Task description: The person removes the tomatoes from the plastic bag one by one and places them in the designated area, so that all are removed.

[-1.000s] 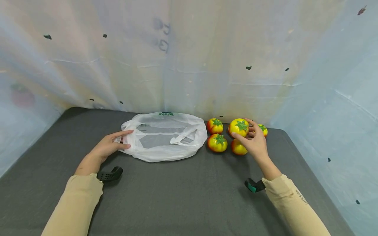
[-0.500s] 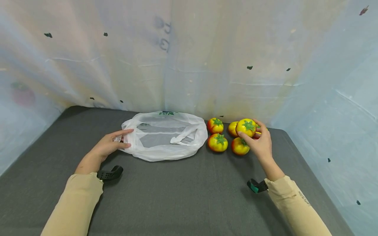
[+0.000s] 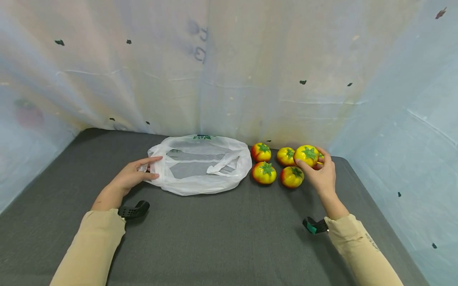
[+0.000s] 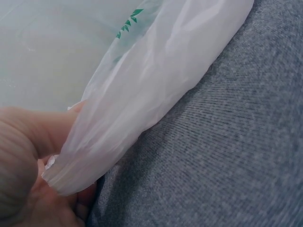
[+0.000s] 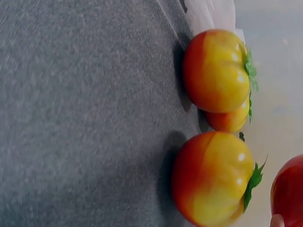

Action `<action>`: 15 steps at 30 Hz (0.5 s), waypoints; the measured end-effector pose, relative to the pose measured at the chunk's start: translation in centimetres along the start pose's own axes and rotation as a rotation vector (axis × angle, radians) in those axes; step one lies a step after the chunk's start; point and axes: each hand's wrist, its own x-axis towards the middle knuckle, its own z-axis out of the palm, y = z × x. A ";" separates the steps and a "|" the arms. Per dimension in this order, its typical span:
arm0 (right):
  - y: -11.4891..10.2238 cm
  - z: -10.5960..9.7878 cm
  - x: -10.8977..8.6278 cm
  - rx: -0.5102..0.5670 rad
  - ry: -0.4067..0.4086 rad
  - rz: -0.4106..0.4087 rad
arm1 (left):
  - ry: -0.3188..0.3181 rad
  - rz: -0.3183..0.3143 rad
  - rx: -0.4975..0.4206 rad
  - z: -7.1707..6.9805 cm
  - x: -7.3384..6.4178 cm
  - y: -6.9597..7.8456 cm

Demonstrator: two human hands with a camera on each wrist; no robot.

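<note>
My left hand (image 3: 129,178) grips the left end of a white plastic bag (image 3: 200,188), which lies with its mouth spread upward. In the left wrist view, the bag's gathered edge (image 4: 71,175) runs between the thumb and fingers. My right hand (image 3: 322,174) holds a yellow-and-red tomato (image 3: 306,156) with a green leafy top, thumb on the near side and fingers behind. At the lower right of the right wrist view, only the red underside of this tomato (image 5: 289,191) shows, raised beside a standing tomato (image 5: 213,179). Another tomato (image 3: 321,159) is mostly hidden behind the right hand.
Two tomatoes, a rear one (image 3: 261,152) and a front one (image 3: 264,173), stand just right of the bag. Beside them are another rear tomato (image 3: 286,156) and front tomato (image 3: 292,177). A pale sheet (image 3: 229,79) hangs behind the dark grey table (image 3: 214,238).
My right hand has moved to the right with the tomato in it, uncovering the rear tomato beside it. The left hand and the bag have stayed in place.
</note>
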 end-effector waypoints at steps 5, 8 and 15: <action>0.5 -0.2 0.2 0.030 -0.002 0.036 | 0.000 -0.002 0.003 0.0 0.1 0.0; 0.7 -0.4 0.4 0.033 -0.004 0.069 | -0.001 -0.001 0.001 0.0 0.1 0.0; 1.2 -0.8 0.7 0.054 -0.005 0.137 | 0.006 -0.007 0.001 0.0 0.1 -0.1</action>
